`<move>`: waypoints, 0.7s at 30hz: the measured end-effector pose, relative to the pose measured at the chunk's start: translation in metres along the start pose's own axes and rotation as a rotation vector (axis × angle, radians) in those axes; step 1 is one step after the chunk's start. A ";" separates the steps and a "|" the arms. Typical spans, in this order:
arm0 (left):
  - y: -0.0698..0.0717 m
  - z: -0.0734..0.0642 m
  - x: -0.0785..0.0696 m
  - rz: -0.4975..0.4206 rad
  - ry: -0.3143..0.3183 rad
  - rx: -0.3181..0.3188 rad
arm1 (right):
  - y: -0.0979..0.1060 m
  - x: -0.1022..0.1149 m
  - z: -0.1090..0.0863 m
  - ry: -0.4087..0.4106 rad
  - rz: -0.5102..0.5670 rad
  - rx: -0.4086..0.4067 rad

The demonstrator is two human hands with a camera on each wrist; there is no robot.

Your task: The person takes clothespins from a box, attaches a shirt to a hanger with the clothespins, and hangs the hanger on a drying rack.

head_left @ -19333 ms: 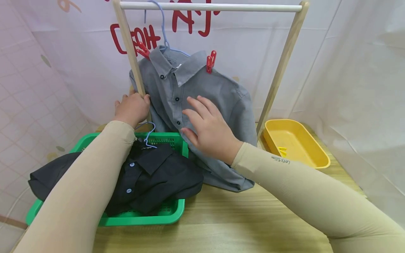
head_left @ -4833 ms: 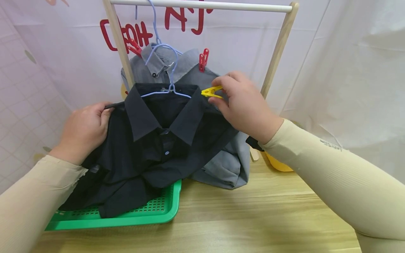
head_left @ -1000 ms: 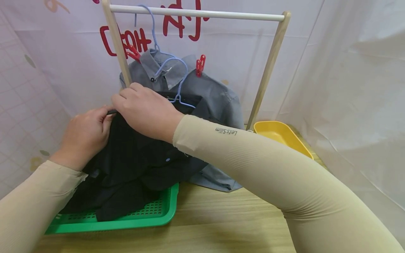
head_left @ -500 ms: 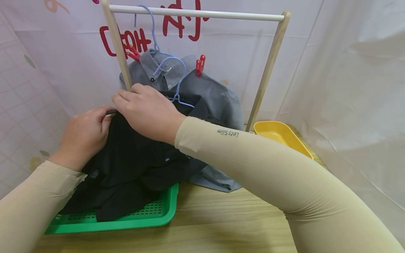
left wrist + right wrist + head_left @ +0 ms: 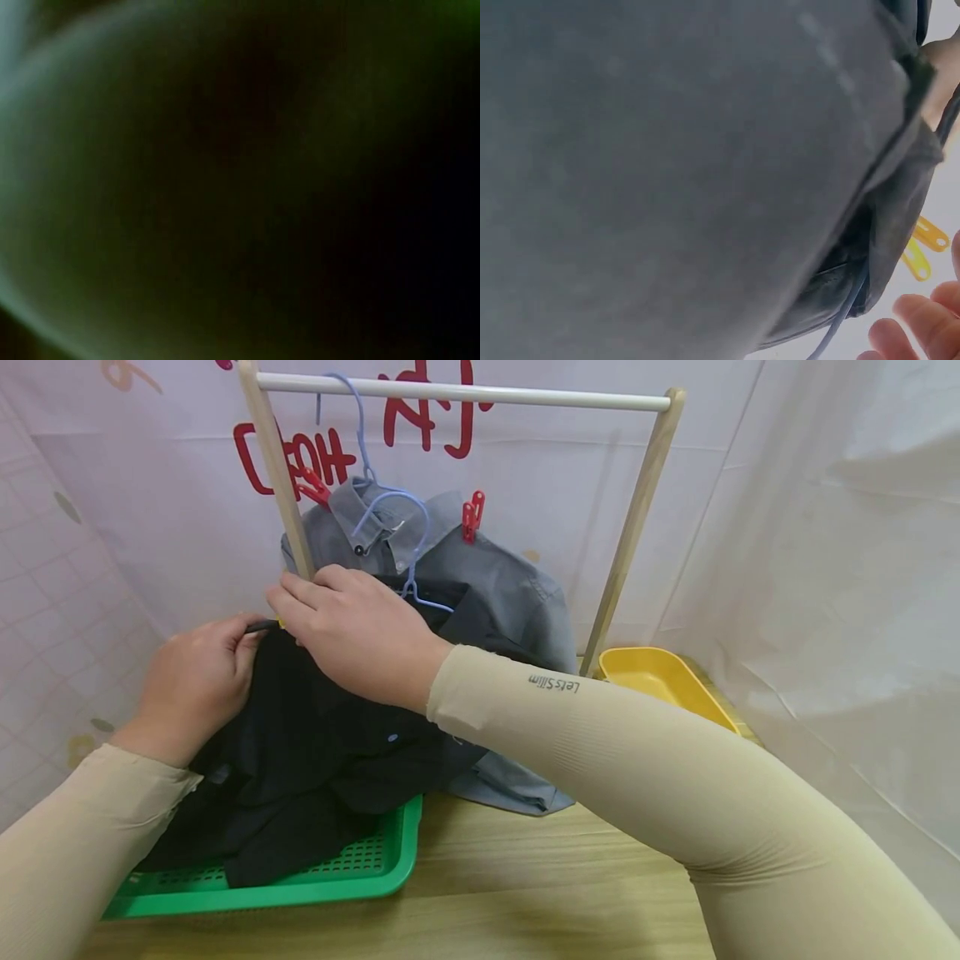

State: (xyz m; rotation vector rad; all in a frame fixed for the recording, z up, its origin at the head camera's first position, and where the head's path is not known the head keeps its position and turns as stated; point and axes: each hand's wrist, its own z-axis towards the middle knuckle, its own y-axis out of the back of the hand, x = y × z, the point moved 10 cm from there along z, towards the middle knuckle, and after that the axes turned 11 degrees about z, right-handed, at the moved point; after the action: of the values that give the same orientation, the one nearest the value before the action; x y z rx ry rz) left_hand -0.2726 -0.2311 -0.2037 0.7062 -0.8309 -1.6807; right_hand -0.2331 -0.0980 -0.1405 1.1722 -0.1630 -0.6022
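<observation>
A black shirt (image 5: 330,802) is on a light blue hanger (image 5: 411,585) and drapes over the green basket (image 5: 360,887). My left hand (image 5: 197,681) pinches the outer part of its left shoulder. Over that shoulder, closer to the collar, is my right hand (image 5: 363,639). A yellow clothespin (image 5: 917,264) shows at the shirt's edge in the right wrist view, with the right hand's fingers (image 5: 922,322) a little apart from it. In the head view only a sliver of yellow appears by those fingertips. The left wrist view is dark and blurred.
Behind, a grey shirt (image 5: 517,585) hangs on another blue hanger from a wooden rack (image 5: 633,527) with a white bar, held by red clothespins (image 5: 471,518). A yellow tray (image 5: 667,681) stands at the right, partly behind my right forearm.
Earlier, the black shirt was lifted from the basket and my right hand held a yellow clothespin at its right collar. Now that hand is at the left shoulder, easing rightward and uncovering yellow.
</observation>
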 end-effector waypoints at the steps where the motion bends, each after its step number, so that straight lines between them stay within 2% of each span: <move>1: 0.000 0.000 0.000 0.002 0.001 0.001 | 0.000 0.000 -0.001 0.001 0.006 0.001; 9: -0.006 -0.001 0.005 -0.002 0.032 0.041 | 0.005 -0.007 -0.018 -0.026 0.018 0.021; 21: -0.010 0.000 0.010 -0.014 0.059 0.085 | 0.033 -0.036 -0.058 -0.069 0.036 -0.065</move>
State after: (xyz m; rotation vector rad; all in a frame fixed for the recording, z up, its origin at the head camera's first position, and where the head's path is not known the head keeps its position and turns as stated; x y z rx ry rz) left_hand -0.2807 -0.2388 -0.2127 0.8180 -0.8617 -1.6362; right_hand -0.2266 -0.0237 -0.1269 1.0838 -0.2214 -0.6123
